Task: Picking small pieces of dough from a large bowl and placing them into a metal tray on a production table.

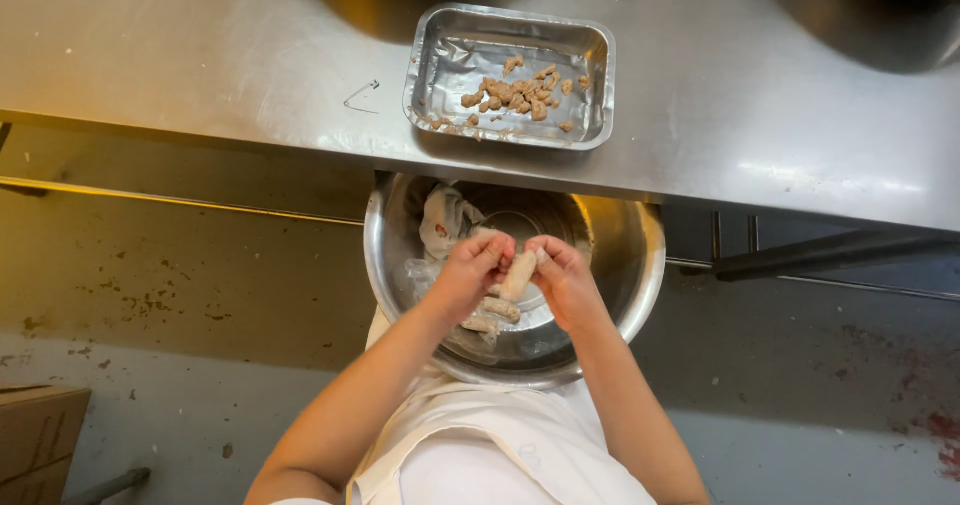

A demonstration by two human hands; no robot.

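Over the steel bowl (640,265) held at lap level below the desk (200,55) edge: left hand (470,270) and right hand (565,275) both closed on one pale sausage-like piece (518,275), fingertips pinching its upper end, apparently stripping a casing. More pale pieces (495,310) and loose skin (440,220) lying in the bowl; foil tray (590,45) on the desk holding brown crumbled bits (520,92). Judged mid-peel; next move calls for a firm pinch and a steady pull along the piece
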